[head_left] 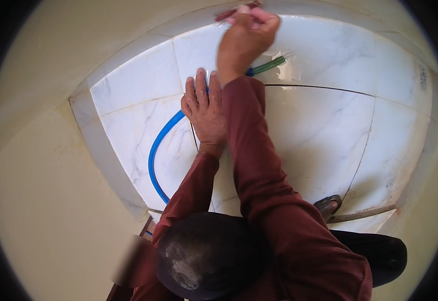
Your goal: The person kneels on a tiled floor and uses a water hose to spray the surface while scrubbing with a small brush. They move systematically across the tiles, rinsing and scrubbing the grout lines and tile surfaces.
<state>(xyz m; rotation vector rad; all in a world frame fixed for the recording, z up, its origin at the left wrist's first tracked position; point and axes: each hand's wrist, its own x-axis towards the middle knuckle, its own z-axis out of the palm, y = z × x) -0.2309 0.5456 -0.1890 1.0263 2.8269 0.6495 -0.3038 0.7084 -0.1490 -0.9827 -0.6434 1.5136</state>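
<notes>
My left hand (205,111) lies flat on the white marbled tile floor (324,130), fingers stretched out and slightly apart. A blue hose (157,150) curves up from the lower left and passes under this hand. Beyond my right wrist, what looks like the same hose shows a dark blue band and a green end piece (269,65) resting beside a wet, shiny patch. Farther ahead, close to the wall base, my right hand (249,37) is closed around a dark red and pink thing (236,12). Motion blurs it, so its kind is unclear.
A grey skirting strip (89,113) runs around the floor below cream walls (33,145). A drain grate (423,78) sits at the far right. My sandalled foot (329,205) is near a raised edge (364,214). A dark rounded shape with a pale smudge (186,276) fills the lower middle.
</notes>
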